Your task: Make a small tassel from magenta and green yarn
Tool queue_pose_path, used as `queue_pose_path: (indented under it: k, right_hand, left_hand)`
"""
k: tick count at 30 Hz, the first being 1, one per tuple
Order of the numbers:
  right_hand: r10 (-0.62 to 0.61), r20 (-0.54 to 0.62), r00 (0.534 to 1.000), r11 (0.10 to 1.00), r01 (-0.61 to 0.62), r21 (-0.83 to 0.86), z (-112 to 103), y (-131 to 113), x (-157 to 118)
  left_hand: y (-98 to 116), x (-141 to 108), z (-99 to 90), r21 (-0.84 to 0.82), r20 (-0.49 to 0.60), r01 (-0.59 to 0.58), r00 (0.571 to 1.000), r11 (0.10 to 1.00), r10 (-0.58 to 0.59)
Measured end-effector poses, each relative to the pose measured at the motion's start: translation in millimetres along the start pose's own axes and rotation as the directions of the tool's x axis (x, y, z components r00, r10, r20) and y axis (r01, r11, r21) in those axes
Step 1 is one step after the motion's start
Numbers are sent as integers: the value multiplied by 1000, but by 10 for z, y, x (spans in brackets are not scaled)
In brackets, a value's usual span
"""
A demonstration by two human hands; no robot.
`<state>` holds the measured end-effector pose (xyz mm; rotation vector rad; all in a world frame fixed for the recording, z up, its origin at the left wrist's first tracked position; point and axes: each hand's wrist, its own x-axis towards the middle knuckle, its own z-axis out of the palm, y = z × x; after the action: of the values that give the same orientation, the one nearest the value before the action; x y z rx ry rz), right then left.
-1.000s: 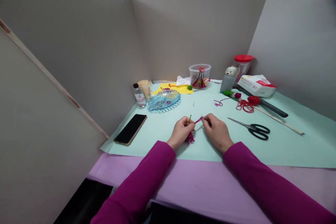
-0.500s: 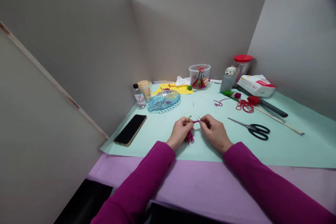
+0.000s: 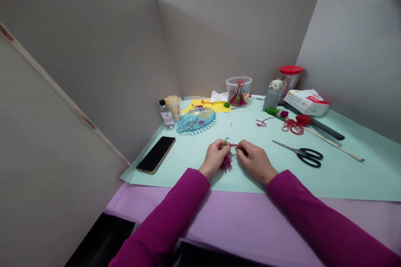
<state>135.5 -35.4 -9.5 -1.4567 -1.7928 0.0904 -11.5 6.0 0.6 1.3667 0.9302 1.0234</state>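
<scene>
Though half hidden, magenta yarn (image 3: 227, 163) between left hand (image 3: 214, 158), right hand (image 3: 256, 161)

The scene is viewed by one head-worn camera, mounted above and behind the left hand (image 3: 214, 158) and right hand (image 3: 257, 160) and tilted forward and down. The tabletop (image 3: 338, 179) is seen from close range, ahead at 12 o'clock, with grey walls (image 3: 232, 37) framed around it from 9 to 3 o'clock.

Pale green paper sheet (image 3: 344, 179) is covering lilac paper (image 3: 238, 221) on the tabletop.
A black smartphone (image 3: 156, 154) is lying at nine o'clock, a blue glass dish (image 3: 195, 120) is sitting at eleven, and black-handled scissors (image 3: 300, 155) are lying at three.
</scene>
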Motion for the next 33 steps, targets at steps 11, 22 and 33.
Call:
queue_pose_path:
  k: [11,22,33]
  right_hand:
    - [9,23,1000,1000,-8,-27,1,1,-3]
    - [-11,10,1000,999,12,-32,6,-5,-7]
    - [-25,22,999,998,26,-52,5,6,-6]
  left_hand:
    - [10,10,-13,-24,-12,35,999,999,-35]
    - [10,12,-13,-27,5,49,999,998,-49]
    - [10,8,-10,-32,-7,52,999,998,-53]
